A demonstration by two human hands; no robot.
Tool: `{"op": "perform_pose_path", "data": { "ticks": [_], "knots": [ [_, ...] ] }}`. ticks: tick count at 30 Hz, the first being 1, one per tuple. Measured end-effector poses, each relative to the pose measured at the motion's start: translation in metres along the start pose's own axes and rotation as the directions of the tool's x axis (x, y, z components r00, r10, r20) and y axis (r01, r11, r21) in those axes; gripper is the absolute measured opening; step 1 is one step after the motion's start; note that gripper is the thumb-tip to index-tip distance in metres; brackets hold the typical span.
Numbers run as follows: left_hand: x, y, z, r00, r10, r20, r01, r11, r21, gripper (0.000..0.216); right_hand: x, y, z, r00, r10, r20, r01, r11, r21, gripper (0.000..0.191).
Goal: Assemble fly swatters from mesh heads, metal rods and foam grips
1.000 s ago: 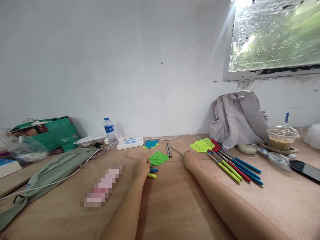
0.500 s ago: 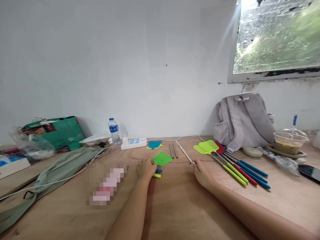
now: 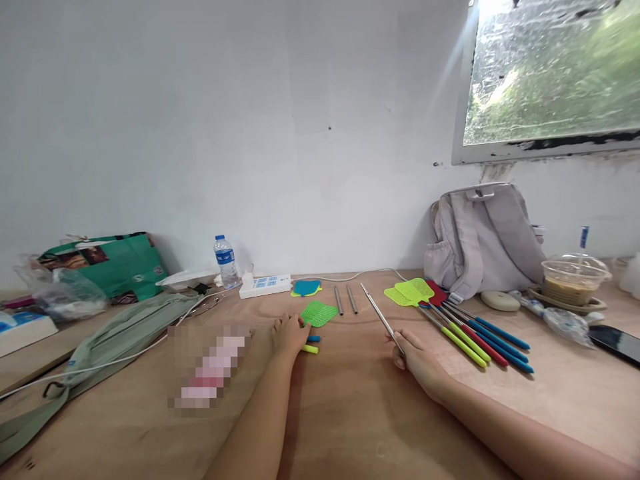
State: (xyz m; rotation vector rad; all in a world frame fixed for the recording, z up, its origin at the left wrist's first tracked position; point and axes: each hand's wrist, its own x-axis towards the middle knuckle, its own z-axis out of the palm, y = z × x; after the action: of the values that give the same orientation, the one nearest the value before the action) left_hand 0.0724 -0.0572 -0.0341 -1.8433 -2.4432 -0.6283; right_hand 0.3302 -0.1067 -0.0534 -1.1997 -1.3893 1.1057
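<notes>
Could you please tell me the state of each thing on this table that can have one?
right hand: fingers closed on the metal rod
metal rod: held by its near end, pointing away
left hand: touching the green swatter head, grip unclear
short metal rods: lying flat, apart
fly swatters: assembled, lying in a row
water bottle: upright, capped
backpack: standing upright
drink cup: lidded, partly full
phone: screen dark
</notes>
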Motion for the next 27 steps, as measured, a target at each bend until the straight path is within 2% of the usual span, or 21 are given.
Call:
{"op": "perform_pose_path", "data": {
  "ticks": [5,15,23,27],
  "knots": [
    [0.004,-0.001,0.004,1.0,-0.005,0.002,0.005,1.0,0.001,0.025,0.006,0.011,-0.003,0.999,0.041,-0.002,-0.041,0.991,0.129,0.033],
    [0.006,-0.002,0.004,0.998,-0.064,0.013,0.064,0.998,0.01,0.029,0.014,0.019,-0.005,0.995,0.083,0.047,-0.091,0.971,0.22,0.025],
    [0.007,-0.003,0.006,0.997,-0.047,-0.057,0.041,0.994,-0.1,0.02,0.016,0.021,-0.006,0.993,0.109,0.053,-0.118,0.967,0.225,0.025],
    [0.01,-0.002,0.005,0.994,-0.081,-0.074,0.064,0.976,-0.208,0.015,0.016,0.021,-0.005,0.992,0.113,0.057,-0.124,0.96,0.253,0.027]
  ]
}}
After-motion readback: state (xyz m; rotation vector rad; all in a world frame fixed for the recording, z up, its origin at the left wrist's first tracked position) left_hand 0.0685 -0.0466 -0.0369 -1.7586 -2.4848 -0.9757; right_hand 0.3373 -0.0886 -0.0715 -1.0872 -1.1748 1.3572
